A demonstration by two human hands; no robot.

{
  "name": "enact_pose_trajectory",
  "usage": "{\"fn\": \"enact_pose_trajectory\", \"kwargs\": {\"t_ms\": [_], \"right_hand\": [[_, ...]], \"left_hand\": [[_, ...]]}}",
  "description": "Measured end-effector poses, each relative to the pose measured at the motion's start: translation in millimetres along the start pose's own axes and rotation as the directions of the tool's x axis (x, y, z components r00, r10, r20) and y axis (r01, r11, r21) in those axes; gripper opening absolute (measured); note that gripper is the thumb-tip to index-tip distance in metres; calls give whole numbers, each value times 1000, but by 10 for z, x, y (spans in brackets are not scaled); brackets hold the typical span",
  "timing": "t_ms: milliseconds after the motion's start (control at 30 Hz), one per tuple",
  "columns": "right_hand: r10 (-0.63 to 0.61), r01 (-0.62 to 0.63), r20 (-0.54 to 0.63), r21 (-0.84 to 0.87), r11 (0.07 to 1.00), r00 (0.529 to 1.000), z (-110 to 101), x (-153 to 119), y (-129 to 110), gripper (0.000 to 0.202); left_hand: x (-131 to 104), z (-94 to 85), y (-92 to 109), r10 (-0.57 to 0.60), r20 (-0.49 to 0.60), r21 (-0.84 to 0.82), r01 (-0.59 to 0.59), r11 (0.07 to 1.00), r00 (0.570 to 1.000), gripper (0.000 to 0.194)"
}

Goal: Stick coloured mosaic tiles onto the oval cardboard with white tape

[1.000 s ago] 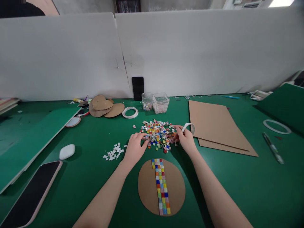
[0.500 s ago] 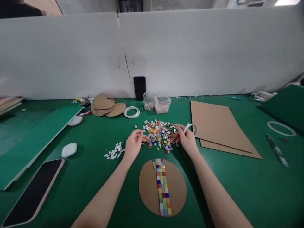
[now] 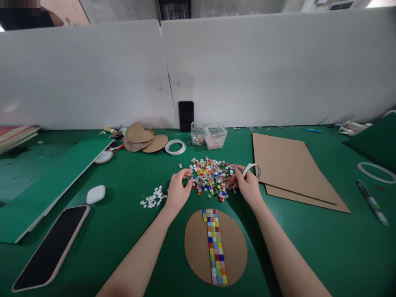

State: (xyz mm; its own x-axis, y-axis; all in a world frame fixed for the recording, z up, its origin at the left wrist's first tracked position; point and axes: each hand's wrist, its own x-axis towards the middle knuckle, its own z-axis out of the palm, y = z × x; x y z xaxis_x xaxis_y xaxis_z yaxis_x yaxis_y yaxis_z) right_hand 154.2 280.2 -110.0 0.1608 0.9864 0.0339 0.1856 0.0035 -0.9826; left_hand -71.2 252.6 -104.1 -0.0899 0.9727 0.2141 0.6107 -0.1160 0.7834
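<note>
Lying between left grip (image 3: 179, 187) and right grip (image 3: 249, 186): coloured tile heap (image 3: 210, 175).

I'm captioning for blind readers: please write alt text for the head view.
A left hand and a right hand flank a colourful tile pile on a green table, a white loop at the right one. Nearer the viewer, a cardboard disc bears a strip of tiles down its middle.

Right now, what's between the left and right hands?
A loose heap of small multicoloured tiles on the green tabletop, between the left hand and right hand. Shows in the head view.
</note>
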Motion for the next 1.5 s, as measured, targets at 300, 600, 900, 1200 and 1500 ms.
{"fn": "enact_pose_trajectory", "kwargs": {"t_ms": [300, 600, 900, 1200, 1500], "right_hand": [[15, -15, 6, -23, 1000, 1000, 17, -9, 12, 43], [-2, 3, 10, -38, 999, 1000, 8, -15, -13, 41], [-8, 8, -1, -54, 999, 1000, 1, -14, 1, 40], [-15, 15, 0, -74, 997, 1000, 7, -12, -26, 38], [-20, 20, 4, -79, 997, 1000, 7, -39, -58, 39]], "left_hand": [[-2, 28, -4, 101, 185, 192, -136, 972, 978, 31], [8, -117, 19, 51, 216, 136, -81, 987, 975, 34], [55, -234, 52, 17, 150, 197, -47, 979, 989, 24], [83, -353, 104, 86, 160, 436, -149, 887, 983, 26], [6, -273, 169, 51, 289, 309, -144, 940, 956, 36]]}}
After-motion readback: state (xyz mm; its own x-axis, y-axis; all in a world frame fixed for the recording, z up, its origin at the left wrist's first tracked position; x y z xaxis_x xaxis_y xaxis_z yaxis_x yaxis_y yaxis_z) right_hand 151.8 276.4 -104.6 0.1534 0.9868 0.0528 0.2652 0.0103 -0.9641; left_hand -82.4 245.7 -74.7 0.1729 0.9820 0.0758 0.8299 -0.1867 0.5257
